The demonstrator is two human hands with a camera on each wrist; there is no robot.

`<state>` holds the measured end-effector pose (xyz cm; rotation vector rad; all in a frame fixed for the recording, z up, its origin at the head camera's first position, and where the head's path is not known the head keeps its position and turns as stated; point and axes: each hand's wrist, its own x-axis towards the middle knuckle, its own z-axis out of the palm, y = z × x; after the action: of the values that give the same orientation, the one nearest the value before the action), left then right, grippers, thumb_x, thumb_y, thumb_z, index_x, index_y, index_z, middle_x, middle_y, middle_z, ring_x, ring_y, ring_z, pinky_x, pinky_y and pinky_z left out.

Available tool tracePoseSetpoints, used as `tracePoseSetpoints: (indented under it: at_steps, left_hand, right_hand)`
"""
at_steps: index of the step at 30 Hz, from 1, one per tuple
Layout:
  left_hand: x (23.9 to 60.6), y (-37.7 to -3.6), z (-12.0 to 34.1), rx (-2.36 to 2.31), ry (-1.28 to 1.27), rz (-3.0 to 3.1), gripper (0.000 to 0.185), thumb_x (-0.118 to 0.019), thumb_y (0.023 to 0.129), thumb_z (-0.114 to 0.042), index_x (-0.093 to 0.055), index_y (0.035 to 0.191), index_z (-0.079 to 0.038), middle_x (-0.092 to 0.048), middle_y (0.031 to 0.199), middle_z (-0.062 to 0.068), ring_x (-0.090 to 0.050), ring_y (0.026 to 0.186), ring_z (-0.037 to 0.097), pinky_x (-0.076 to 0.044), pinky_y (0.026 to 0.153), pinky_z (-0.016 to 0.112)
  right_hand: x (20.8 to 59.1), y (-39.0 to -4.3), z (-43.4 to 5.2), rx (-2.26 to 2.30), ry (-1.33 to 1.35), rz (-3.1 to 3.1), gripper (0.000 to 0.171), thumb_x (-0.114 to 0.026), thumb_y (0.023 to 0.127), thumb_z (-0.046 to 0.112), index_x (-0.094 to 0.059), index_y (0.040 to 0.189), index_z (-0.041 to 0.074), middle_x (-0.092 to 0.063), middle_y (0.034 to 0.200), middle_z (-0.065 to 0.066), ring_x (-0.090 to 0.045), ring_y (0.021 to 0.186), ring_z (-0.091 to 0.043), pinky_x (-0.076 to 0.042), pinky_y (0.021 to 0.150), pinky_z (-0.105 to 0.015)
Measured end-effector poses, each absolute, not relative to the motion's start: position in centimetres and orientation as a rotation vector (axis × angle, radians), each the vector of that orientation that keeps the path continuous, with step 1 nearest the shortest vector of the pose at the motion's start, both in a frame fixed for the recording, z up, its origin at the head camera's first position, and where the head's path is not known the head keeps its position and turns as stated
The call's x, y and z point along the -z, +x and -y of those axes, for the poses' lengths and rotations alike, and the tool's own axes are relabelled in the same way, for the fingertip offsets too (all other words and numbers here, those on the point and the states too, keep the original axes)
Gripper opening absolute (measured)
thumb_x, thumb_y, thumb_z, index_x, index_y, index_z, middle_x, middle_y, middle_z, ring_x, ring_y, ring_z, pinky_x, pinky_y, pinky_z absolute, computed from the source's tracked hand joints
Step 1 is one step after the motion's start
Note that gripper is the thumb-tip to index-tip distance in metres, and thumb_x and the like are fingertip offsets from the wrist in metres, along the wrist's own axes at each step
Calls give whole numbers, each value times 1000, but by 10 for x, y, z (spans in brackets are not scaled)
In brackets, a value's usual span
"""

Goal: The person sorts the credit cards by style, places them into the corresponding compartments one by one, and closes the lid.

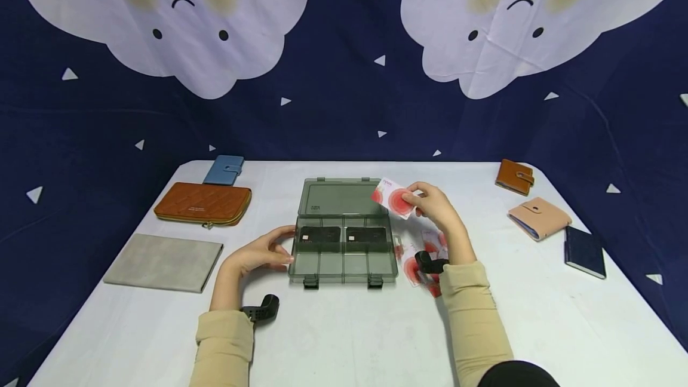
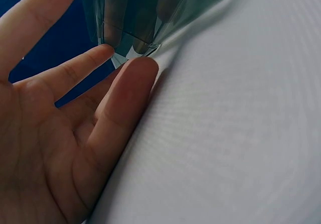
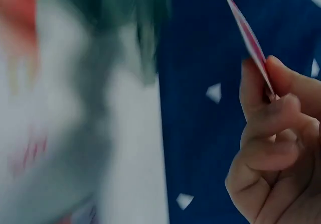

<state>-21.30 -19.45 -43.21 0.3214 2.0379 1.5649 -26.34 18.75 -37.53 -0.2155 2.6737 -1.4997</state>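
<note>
A translucent green plastic organizer box lies in the middle of the table with its lid swung back. Two black cards occupy its back compartments, left and right; the front ones show nothing inside. Against the box's left side rests my left hand, its fingers spread and fairly straight in the left wrist view. Between thumb and fingers, my right hand pinches a white card with a red round print, held up beside the lid's right edge. The right wrist view shows this card edge-on.
More red-and-white cards lie right of the box, partly hidden by the right wrist. On the left are a blue wallet, brown zip wallet and grey wallet; on the right, brown, pink and dark ones.
</note>
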Motion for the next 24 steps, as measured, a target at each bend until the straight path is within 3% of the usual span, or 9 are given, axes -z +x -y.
tracePoseSetpoints:
  at_steps: [3,7,11,17,24]
  left_hand:
    - [433,-213,195,-1562,326,-2039,86,-72,79,-10,-18,146,-2,-58,102,11,-59,78,14,-50,73,31]
    - [433,-213,194,-1562,324,-2042,86,-72,79,-10,-19,146,-2,-60,94,8,-59,80,14,-51,74,32]
    - [433,-213,194,-1568,323,-2040,85,-72,79,-10,-20,146,-2,-61,90,7,-60,80,14,-51,73,31]
    - [433,-214,195,-1570,334,-2040,85,-71,79,-9,-20,145,-2,-61,85,5,-58,76,13,-49,69,29]
    - [433,-214,195,-1574,330,-2032,86,-72,78,-11,-20,145,-1,-61,86,4,-59,75,13,-49,68,28]
  right_hand:
    - [367,-257,-168,1468,-322,-2600,22,-60,90,17,-58,100,-3,-53,61,0,-47,50,-13,-39,51,-28]
    - [360,-244,-137,1330,-494,-2581,19,-60,90,15,-62,102,0,-59,65,-4,-54,55,-16,-47,58,-35]
    - [358,-228,-109,1170,-609,-2550,18,-55,92,8,-62,107,3,-62,73,-6,-58,61,-15,-51,63,-34]
    - [358,-209,-80,927,-686,-2563,26,-47,88,-7,-61,105,6,-61,72,-6,-58,62,-18,-44,58,-24]
    - [370,-201,-64,854,-681,-2484,18,-41,91,-6,-47,102,6,-58,70,-9,-54,62,-18,-40,65,-30]
